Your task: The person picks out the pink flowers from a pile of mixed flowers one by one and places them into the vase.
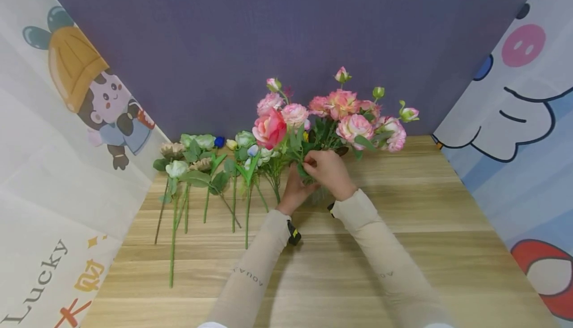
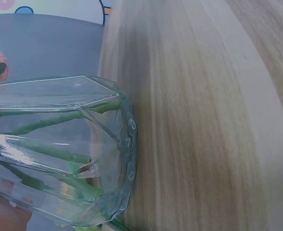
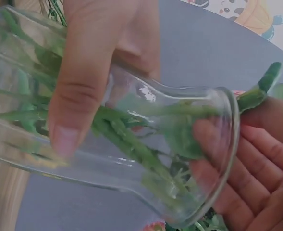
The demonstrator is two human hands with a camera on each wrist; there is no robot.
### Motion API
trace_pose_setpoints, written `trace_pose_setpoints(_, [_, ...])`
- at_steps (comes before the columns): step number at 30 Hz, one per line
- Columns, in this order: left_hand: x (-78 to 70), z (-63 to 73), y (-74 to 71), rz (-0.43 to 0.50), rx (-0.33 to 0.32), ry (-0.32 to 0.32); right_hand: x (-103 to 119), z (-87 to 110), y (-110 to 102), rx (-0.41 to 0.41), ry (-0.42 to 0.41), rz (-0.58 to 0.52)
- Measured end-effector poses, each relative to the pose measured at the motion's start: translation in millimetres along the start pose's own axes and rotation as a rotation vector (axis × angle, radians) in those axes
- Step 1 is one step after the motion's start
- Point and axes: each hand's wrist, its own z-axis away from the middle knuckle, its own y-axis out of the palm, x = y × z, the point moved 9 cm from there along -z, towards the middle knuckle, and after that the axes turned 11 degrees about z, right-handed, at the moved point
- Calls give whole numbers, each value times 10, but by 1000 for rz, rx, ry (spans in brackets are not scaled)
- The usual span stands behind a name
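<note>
A clear glass vase (image 2: 50, 122) with faceted sides stands on the table, several green stems (image 3: 131, 142) inside it. My left hand (image 1: 295, 188) grips the vase round its body, the thumb lying across the glass in the right wrist view. At the vase's mouth, my right hand (image 1: 332, 171) pinches a green leafy stem (image 3: 252, 98) near the rim (image 3: 233, 125). Above the hands spread pink artificial roses (image 1: 354, 128), buds and leaves, with a large deep pink rose (image 1: 270, 129) on the left. The leaves partly hide the vase in the head view.
Left of the vase, several artificial flowers lie on the wooden table (image 1: 385, 248), among them a pale green rose (image 1: 176, 168), beige blooms and a blue bud (image 1: 219, 142). A dark panel (image 1: 286, 29) stands behind. Printed cloths (image 1: 541, 134) hang at both sides.
</note>
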Motion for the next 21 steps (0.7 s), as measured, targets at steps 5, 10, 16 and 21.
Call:
trace_pose_setpoints(5, [-322,38,13,13,28,84,-2,-1,17,1,23,7])
trace_pose_setpoints(10, [-396,30,25,-34,42,84,11,29,20,41,49,12])
trace_pose_setpoints(16, [-43,-50,8,-88,21,27,94,116,-139,-29,48,40])
trace_pose_setpoints(21, [-41,-59,1,-56,0,60,162,289,-385,-184,-3,17])
